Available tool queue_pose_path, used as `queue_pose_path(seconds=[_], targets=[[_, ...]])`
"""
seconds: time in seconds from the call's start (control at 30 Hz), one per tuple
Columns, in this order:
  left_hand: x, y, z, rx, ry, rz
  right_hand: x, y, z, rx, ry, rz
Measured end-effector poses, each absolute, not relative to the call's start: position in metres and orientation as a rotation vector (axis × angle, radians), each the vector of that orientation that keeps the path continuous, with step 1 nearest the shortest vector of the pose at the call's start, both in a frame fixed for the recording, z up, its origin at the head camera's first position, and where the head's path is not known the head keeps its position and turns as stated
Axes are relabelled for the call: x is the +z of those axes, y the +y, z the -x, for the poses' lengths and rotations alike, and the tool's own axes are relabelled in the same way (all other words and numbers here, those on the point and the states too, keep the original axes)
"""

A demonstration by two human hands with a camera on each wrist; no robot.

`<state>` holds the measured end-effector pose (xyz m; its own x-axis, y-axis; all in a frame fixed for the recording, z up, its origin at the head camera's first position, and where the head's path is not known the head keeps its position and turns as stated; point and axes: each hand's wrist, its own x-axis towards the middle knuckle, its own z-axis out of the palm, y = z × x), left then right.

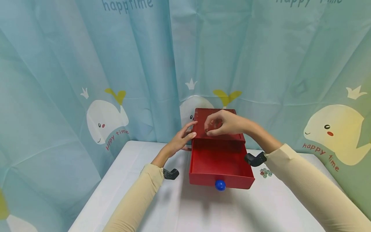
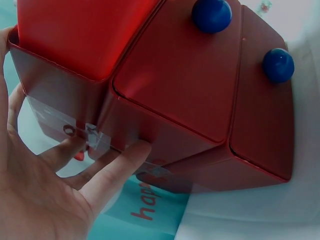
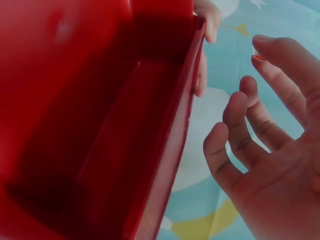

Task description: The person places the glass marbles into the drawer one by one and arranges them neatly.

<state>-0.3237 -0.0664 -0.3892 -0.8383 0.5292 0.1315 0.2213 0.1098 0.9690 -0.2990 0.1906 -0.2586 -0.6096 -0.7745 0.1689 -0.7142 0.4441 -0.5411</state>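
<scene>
Two cream sleeves [image 1: 136, 196] reach in over a white table [image 1: 116, 193], whose pale covering takes soft shadows in front of a red chest of drawers [image 1: 203, 116]. A round blue knob [image 1: 220, 185] marks the front of the chest's upper drawer [image 1: 220, 161], which is pulled out toward the person; the left wrist view shows two closed drawers [image 2: 175, 70] below it, each with a blue knob too. On the table just right of the open drawer, small clear discs [image 1: 265, 173] lie in a cluster. The left hand [image 1: 179, 141] rests against the chest's left side, fingers spread and touching its wall. Well apart from the drawer floor, the right hand [image 1: 221, 124] pinches a small clear piece [image 3: 258, 54] with an orange tint between thumb and forefinger, raised over the chest's top. Behind the table and along both sides hangs a creased blue-green curtain [image 1: 139, 64], printed with white whales [image 1: 101, 117], yellow tails, little crowns and "happy time" in red lettering.
</scene>
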Motion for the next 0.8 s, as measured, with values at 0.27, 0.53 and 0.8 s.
queue_pose_path(seconds=[0.27,0.53,0.8], targets=[[-0.3896,-0.0658,0.3235,1.807,2.139,-0.743,-0.2618,0.1846,0.2994,-0.881,2.569,1.358],[-0.3891,-0.0658,0.3221,1.794,2.157,-0.74,-0.2652,0.1826,0.2976,-0.883,2.591,1.337],[-0.3876,-0.0652,0.3221,1.791,2.161,-0.743,-0.266,0.1813,0.2975,-0.874,2.586,1.349]])
